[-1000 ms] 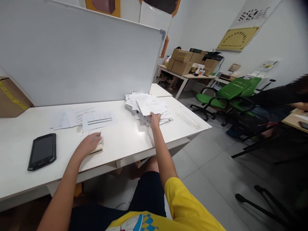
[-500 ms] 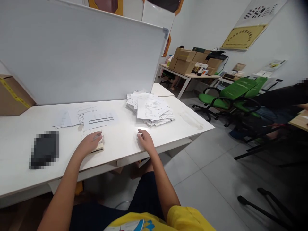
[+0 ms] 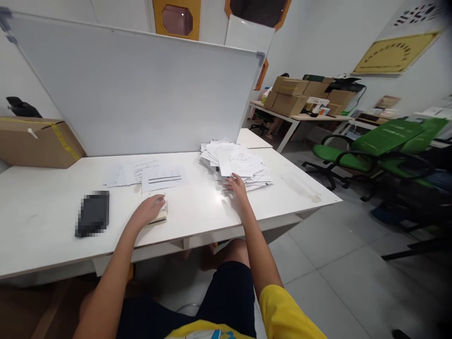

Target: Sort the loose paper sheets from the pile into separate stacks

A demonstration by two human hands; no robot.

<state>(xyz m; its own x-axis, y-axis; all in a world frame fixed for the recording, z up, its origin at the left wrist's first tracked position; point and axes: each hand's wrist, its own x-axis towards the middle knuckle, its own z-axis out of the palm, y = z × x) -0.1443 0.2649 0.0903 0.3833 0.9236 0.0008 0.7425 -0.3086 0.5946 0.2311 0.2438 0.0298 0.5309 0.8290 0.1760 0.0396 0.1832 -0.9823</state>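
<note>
Nearest you, your left hand (image 3: 147, 210) lies palm down, fingers loosely spread, covering a small pad of paper slips (image 3: 159, 217) near the front edge of the white table (image 3: 42, 245); it presses rather than grips. Your right hand (image 3: 236, 184) reaches forward, fingers extended and fairly wide, its tips touching the near edge of the loose pile of printed sheets (image 3: 236, 161) on the right part of the table; it holds nothing.

Handling, as judged: the sheets are light, thin and limp, and slide easily over one another, so a single sheet is best taken by pinching a free corner or the near edge, with the pile steadied from above.

Count: one untidy pile, its sheets too many and too overlapped to number; one pad; a few flat sheets (image 3: 151, 174) laid side by side beyond your left hand; one dark flat device (image 3: 92, 213), blurred, to the left.

Behind stand one whiteboard (image 3: 141, 89) and one cardboard box (image 3: 38, 141); farther off, two green chairs (image 3: 381, 146).
</note>
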